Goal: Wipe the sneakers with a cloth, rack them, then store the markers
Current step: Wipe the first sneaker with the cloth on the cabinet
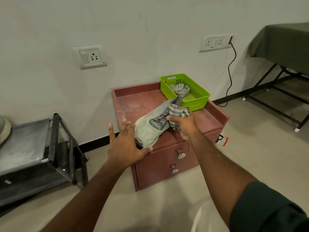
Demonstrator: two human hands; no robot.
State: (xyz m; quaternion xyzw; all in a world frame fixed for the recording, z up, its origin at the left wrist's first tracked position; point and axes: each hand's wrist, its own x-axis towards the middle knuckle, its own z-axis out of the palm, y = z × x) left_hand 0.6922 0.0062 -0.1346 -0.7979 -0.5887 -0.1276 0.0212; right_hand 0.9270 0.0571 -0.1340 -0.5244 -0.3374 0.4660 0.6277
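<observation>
A pale grey sneaker (150, 126) lies on its side on the reddish drawer cabinet (133, 101), toe toward me. My right hand (184, 126) grips a striped grey cloth (177, 114) and holds it against the sneaker's laces. Just left of the toe, my left hand (125, 144) is spread with straight fingers, its thumb lying under the toe at the cabinet's front edge. A second sneaker (4, 128) shows partly at the far left on the black shoe rack (55, 139). No markers are visible.
A green plastic basket (199, 101) holding another striped cloth stands at the cabinet's back right corner. The cabinet has two drawers with metal knobs (180, 154). A green-draped folding table (284, 44) stands at the right. A black cable (231, 67) hangs from the wall socket.
</observation>
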